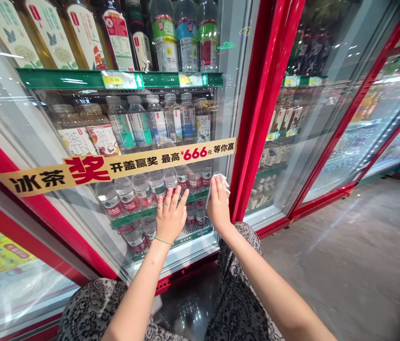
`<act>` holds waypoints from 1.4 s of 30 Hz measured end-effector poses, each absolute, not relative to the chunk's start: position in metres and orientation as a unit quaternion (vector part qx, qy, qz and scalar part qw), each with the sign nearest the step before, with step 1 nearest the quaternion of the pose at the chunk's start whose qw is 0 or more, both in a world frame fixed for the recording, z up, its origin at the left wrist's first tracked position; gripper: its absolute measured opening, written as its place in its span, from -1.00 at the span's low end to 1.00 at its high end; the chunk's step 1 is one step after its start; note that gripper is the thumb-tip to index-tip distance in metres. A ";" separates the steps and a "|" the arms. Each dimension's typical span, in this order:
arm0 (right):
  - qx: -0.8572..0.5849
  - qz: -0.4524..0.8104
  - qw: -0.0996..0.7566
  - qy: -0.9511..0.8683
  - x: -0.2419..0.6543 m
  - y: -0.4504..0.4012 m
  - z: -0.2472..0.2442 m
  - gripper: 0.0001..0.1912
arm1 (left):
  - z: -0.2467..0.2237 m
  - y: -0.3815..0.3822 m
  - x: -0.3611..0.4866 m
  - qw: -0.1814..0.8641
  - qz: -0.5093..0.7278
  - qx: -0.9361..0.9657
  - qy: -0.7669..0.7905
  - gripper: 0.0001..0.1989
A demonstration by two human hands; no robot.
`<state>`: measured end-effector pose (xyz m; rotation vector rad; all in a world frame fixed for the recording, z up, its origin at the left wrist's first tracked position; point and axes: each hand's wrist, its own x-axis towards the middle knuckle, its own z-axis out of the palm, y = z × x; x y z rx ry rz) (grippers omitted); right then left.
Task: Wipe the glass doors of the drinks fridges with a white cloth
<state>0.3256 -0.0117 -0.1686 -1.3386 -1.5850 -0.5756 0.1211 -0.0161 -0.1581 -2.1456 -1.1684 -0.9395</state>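
Bottles [52,38]: upper left of the frame, shelved behind the glass door [231,111]. Banner [136,166]: yellow, slanting across left of centre. Left hand [171,219]: lower centre, empty, fingers spread, palm towards the door. Right hand [218,210]: just right of centre, fingers together, holding a white cloth [225,181] at the door's edge. Floor [349,255]: grey, lower right.

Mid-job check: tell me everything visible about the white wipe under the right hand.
The white wipe looks thin, soft and creased; cloth or paper, I cannot tell. The right hand covers much of it, with white edges showing around the fingers. It appears pressed against the glass door, near the red frame.
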 end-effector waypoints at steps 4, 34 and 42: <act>-0.507 -0.249 0.438 -0.699 0.320 -0.012 -0.172 -0.15 | -0.159 -0.016 0.122 0.262 -0.357 -0.787 -0.429 -0.26; -0.541 -0.220 0.481 -0.654 0.302 -0.014 -0.164 -0.17 | -0.162 -0.022 0.119 0.303 -0.345 -0.780 -0.425 -0.30; -0.505 -0.230 0.458 -0.695 0.299 -0.014 -0.161 -0.20 | -0.168 -0.023 0.113 0.302 -0.344 -0.783 -0.421 -0.30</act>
